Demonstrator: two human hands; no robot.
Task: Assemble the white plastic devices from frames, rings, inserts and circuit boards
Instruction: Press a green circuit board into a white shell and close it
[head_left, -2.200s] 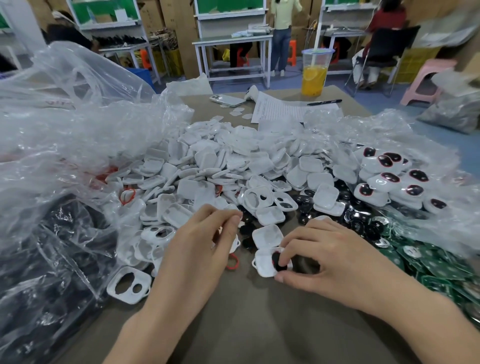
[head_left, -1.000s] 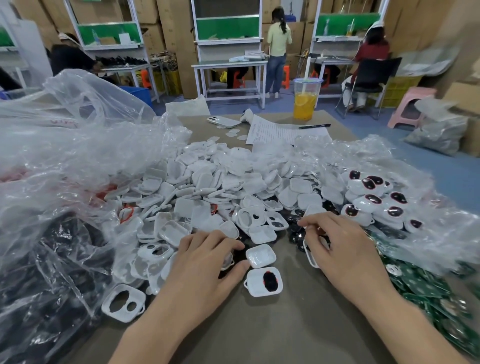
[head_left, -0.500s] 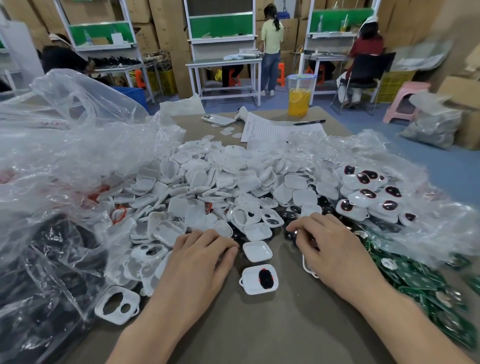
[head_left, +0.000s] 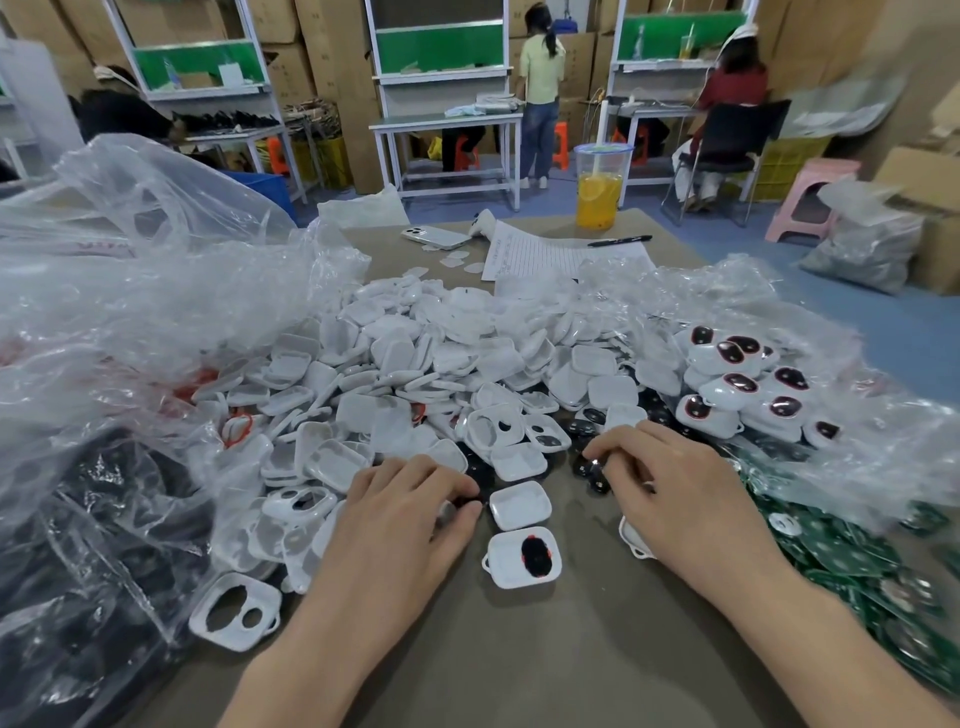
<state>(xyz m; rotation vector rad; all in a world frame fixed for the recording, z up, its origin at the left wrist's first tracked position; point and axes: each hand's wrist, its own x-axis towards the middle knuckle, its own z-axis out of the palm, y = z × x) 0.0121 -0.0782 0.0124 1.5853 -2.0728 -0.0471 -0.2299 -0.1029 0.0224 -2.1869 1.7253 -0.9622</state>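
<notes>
My left hand lies at the near edge of the pile of white shells. Its fingers and thumb curl round a small pale part that is mostly hidden. My right hand reaches into the black inserts, and its fingertips pinch one insert. A white piece peeks out from under its palm. Between my hands lie a white device with a dark insert and a plain white shell. A white frame with two holes lies at the lower left.
Finished devices are stacked on clear plastic at the right, with green circuit boards nearer me. Red rings show in the pile. Crumpled bags fill the left. A drink cup, paper, pen and phone stand at the far end.
My right hand let go of the device with the dark insert, which now lies on the table, and moved up into the black inserts. My left hand stayed at the pile's edge.
</notes>
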